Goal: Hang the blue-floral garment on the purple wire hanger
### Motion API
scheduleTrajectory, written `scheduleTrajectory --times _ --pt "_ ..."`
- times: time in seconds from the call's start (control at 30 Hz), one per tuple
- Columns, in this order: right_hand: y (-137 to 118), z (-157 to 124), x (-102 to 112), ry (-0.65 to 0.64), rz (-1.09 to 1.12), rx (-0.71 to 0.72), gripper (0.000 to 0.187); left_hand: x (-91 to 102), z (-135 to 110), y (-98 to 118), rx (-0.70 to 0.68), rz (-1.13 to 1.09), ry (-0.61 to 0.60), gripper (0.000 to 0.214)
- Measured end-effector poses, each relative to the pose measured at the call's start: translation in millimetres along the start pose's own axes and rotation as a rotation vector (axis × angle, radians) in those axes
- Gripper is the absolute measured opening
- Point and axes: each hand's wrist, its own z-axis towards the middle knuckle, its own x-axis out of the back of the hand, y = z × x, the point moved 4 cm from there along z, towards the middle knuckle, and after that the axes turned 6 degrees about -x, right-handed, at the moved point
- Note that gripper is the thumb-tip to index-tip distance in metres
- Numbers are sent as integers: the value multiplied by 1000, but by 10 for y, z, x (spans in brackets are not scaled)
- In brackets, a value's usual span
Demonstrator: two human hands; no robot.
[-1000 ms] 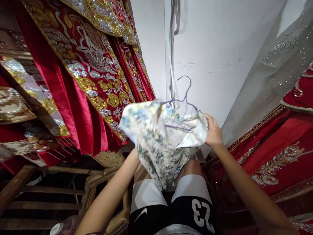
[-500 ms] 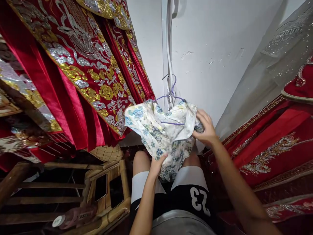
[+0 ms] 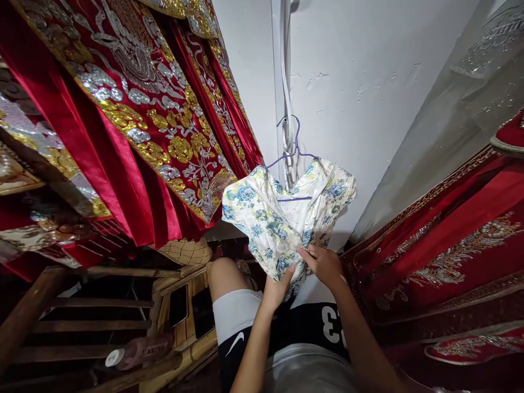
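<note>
A white blouse [image 3: 262, 218] with blue and yellow flowers hangs on a purple hanger [image 3: 297, 143], its short sleeves spread to both sides. The hanger's lower bar shows through the open V-neck. Low on the front, my left hand [image 3: 278, 286] grips the cloth, thumb on top and the other fingers hidden behind it. Just above and to the right, my right hand [image 3: 323, 265] pinches the front edge where the two sides cross. The blouse's lower end hangs down between my knees.
Red costumes with gold and silver embroidery [image 3: 180, 147] hang at the left, and another red embroidered cloth [image 3: 446, 262] at the right. A pale wall [image 3: 347, 65] stands behind. At lower left are a bamboo chair [image 3: 92, 326] and a pink bottle [image 3: 139, 352].
My right hand has left the right sleeve and come down to the blouse's front edge. The right side of the collar now lies unfolded, and that sleeve spreads outward. My left hand still grips low.
</note>
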Motion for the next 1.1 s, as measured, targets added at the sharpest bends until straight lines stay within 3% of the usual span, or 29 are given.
scheduleTrajectory --times 0.23,0.33,0.43,0.5,0.53,0.57,0.63,0.7,0.73,0.83,0.9,1.1 --pt "172 -3 -16 -43 216 37 55 7 -18 55 19 -20 -9 66" --pt "200 -16 7 18 303 17 52 46 -13 77 36 17 25 65" --pt "104 -48 73 95 407 -8 47 196 -34 100 -37 154 269 66" --pt "0 -79 109 77 441 -48 43 275 -73 196 -238 288 498 66" --pt "-54 -96 115 41 443 -72 42 261 -87 260 -366 354 544 62" --pt "-105 -114 111 -7 446 -96 40 201 -80 320 -479 417 507 55" --pt "-176 -148 72 -121 463 -146 38 -14 -9 394 -588 515 241 39" --pt "-201 -170 0 -243 489 -199 37 -230 84 410 -547 554 -35 29" --pt "-202 -168 -32 -293 498 -222 36 -301 127 415 -509 563 -107 27" --pt "-227 -45 -44 -365 529 -241 34 -376 216 457 -487 595 -147 10" --pt "-324 177 57 -348 590 -206 32 -375 230 479 -527 660 -173 13" --pt "-1041 1119 587 -187 808 -23 20 -324 211 351 -441 867 -282 17"
